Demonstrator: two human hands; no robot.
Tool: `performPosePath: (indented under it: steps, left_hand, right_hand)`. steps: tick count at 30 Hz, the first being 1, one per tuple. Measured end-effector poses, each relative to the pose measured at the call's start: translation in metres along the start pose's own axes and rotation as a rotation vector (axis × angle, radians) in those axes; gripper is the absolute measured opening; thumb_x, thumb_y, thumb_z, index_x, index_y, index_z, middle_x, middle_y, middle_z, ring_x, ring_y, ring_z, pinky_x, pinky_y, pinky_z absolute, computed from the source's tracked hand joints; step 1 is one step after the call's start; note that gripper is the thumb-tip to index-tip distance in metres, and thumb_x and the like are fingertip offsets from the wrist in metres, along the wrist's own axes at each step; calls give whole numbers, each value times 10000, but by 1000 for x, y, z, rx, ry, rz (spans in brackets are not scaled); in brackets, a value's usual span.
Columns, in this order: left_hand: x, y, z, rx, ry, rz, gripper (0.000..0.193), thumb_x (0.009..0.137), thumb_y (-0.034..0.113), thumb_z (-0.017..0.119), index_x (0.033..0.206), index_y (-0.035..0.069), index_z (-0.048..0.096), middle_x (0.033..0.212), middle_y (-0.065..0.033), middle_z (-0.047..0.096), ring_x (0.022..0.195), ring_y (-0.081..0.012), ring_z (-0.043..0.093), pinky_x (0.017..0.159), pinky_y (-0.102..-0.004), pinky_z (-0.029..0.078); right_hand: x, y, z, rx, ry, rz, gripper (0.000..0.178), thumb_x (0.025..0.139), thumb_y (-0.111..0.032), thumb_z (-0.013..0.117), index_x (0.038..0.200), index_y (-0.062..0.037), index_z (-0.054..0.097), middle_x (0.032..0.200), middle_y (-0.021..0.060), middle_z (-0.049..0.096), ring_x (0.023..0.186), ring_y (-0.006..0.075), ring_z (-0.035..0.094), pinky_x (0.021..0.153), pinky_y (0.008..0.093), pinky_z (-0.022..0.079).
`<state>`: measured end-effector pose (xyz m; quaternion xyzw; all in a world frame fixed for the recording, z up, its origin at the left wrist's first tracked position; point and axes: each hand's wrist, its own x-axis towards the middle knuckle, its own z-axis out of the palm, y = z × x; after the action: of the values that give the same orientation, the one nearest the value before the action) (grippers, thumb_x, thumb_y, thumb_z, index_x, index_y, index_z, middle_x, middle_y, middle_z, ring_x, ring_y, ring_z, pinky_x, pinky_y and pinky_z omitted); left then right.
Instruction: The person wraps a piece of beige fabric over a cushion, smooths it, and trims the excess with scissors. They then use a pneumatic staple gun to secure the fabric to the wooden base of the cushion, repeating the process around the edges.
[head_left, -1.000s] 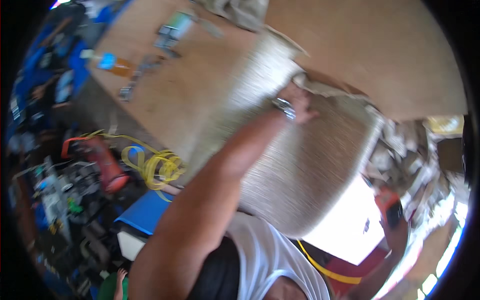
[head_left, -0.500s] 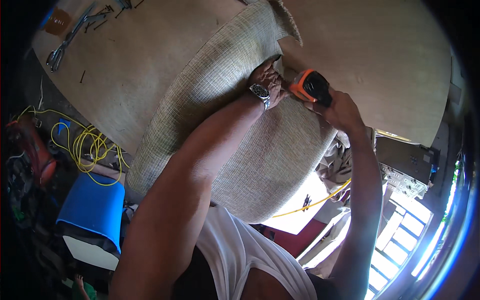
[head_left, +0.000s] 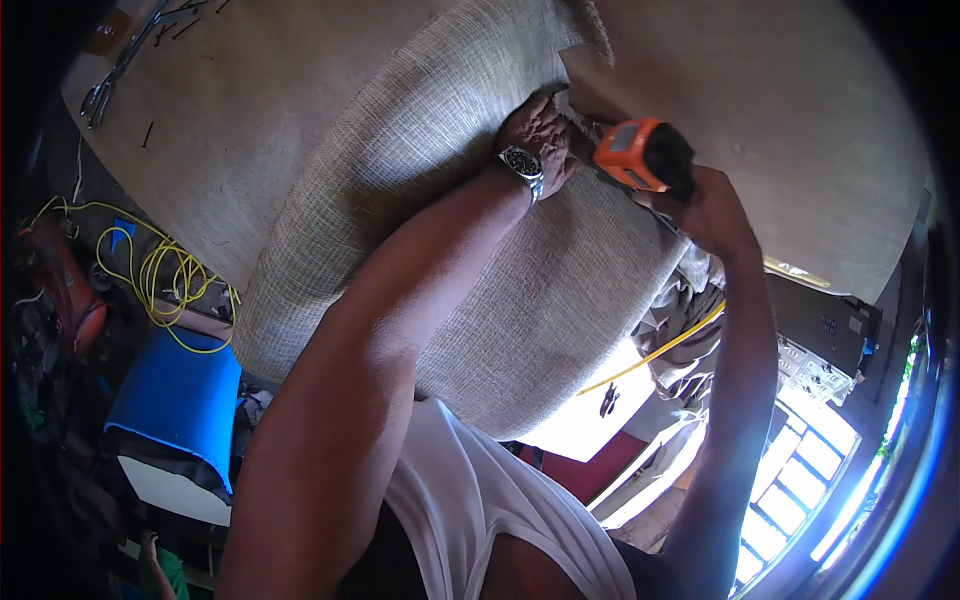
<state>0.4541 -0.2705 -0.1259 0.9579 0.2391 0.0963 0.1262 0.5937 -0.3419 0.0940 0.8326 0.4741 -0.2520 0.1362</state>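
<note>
"From the head view, which step do you judge we're at?"

"Working along an edge, I'd say. My left hand (head_left: 537, 135) is at the border of the woven grey-beige fabric (head_left: 520, 310), fingers bunched; whether they pinch it, I can't tell. My right hand (head_left: 718, 212) has its fingers clamped on the orange-and-black tool (head_left: 632, 152), just beside the left."

"And the next move?"

"Probably calls for the edge lying flat and the left fingertips clear of the tool's front."

"Surface and room?"

"The fabric bulges across the tan tabletop (head_left: 240, 130). At the far left lie a long metal hand tool (head_left: 125, 70) and slim dark pins (head_left: 149, 134). Lower left, a yellow hose (head_left: 160, 270) coils near a blue block (head_left: 175, 390); lower right, a barred window (head_left: 785, 500) glares."
</note>
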Motion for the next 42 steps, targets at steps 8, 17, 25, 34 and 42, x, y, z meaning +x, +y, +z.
performPosePath:
  steps: [8,17,25,34,42]
  left_hand:
    - [6,5,-8,14,-97,-40,677,1000,631,406,1383,102,584,1397,-24,603,1380,-153,447,1240,-423,147]
    - [5,7,-7,95,-66,-32,729,1016,619,352,1497,88,484,1548,-40,490,1500,-185,312,1254,-432,103]
    - [5,5,-1,172,-5,13,737,1020,633,323,1448,77,547,1521,-44,516,1486,-192,331,1236,-438,132]
    - [6,-2,-32,164,-228,183,705,1016,601,411,1430,45,537,1447,-84,563,1393,-220,462,1235,-421,204]
    - [-6,-6,-44,240,-299,61,805,1031,634,288,1540,20,392,1601,-105,408,1518,-224,307,1285,-420,104]
  right_hand:
    - [21,-5,13,-94,14,20,502,802,-490,805,1158,-142,743,947,131,761,930,325,732,871,441,531]
    - [55,11,34,-89,-97,114,501,827,-499,801,1207,-177,742,998,137,763,953,292,728,876,408,522]
    - [53,21,53,-61,84,63,572,790,-552,794,1158,-115,755,1089,208,746,1070,381,707,962,484,530]
    - [69,39,60,-74,139,-10,621,769,-514,826,1164,-46,720,1144,204,732,1099,360,697,975,458,531]
    - [56,25,45,-49,63,35,629,750,-524,842,1130,-32,748,1121,199,742,1079,347,705,967,459,529]
